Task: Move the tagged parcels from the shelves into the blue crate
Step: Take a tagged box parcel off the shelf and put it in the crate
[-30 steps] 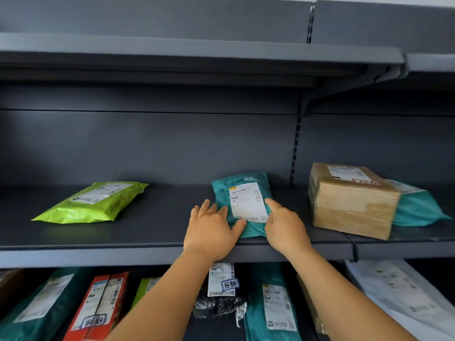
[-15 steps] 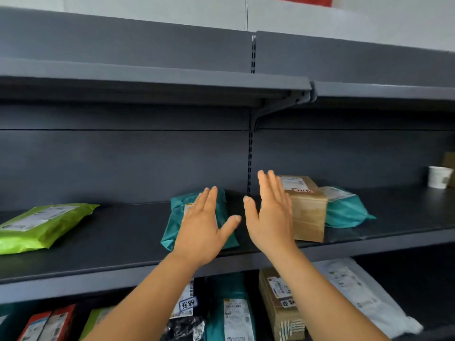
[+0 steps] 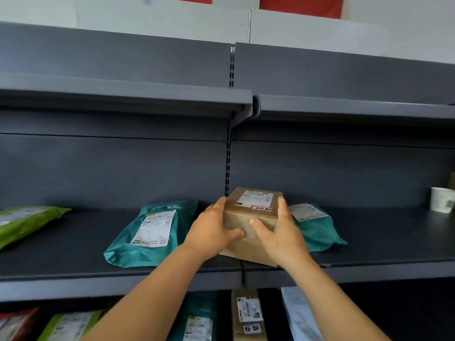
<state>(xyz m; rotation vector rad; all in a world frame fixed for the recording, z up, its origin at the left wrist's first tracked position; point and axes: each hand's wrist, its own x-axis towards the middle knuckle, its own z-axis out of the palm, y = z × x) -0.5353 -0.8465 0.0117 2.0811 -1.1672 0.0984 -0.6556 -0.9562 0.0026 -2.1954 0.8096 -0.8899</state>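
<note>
**Both hands clasp the cardboard box on the middle shelf**

The grey shelf point(image 3: 73, 254) carries a teal mailer point(image 3: 152, 232), the brown cardboard box point(image 3: 248, 217) at the joint between shelf sections, and a second teal mailer point(image 3: 317, 227) just behind the box. The left hand point(image 3: 211, 232) and right hand point(image 3: 280, 232) grip the box's two sides, thumbs across its front. Its near edge seems slightly lifted, though blur makes this uncertain. A paper cup point(image 3: 442, 200) stands far right.

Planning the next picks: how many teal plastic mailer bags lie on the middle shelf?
2: one teal plastic mailer bag left of the brown cardboard box, another partly hidden behind its right side. More may be hidden.
</note>
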